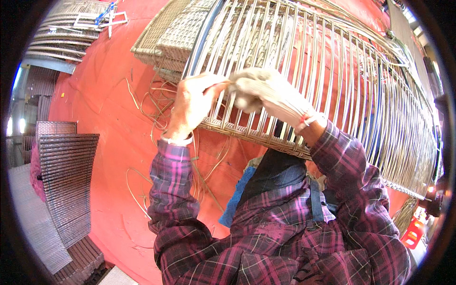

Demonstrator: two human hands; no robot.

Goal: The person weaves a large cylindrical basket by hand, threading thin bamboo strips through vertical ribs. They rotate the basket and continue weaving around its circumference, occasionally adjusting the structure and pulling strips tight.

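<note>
1. Over the near left corner of the slatted wicker panel (247,135), the person's two hands meet at chest side, left hand (194,99) and right hand (266,92) nearly tip to tip.
2. The left hand is bare, its thumb and fingertips drawn together in a pinch that points toward the right hand; whether a strip sits between them is too small to tell.
3. The right hand wears a pale glove and its fingers are curled; blur hides the fingertips, so I cannot tell whether they are clamped on anything.
4. The panel lies directly beneath both hands and reaches far off to the right, its pale slats running away from the body. Its woven near edge passes just below the grip, toward the person; a dark blue bar (203,35) runs along its left side, beyond the left hand.
5. Left of the panel, loose strands (134,97) curl on the red floor covering (114,142).
6. Beyond the left hand, a woven wicker piece (178,40) stands close against the panel's left side.
7. Well apart at far left, a dark slatted panel (66,180) leans beside a grey sheet (35,209).
</note>
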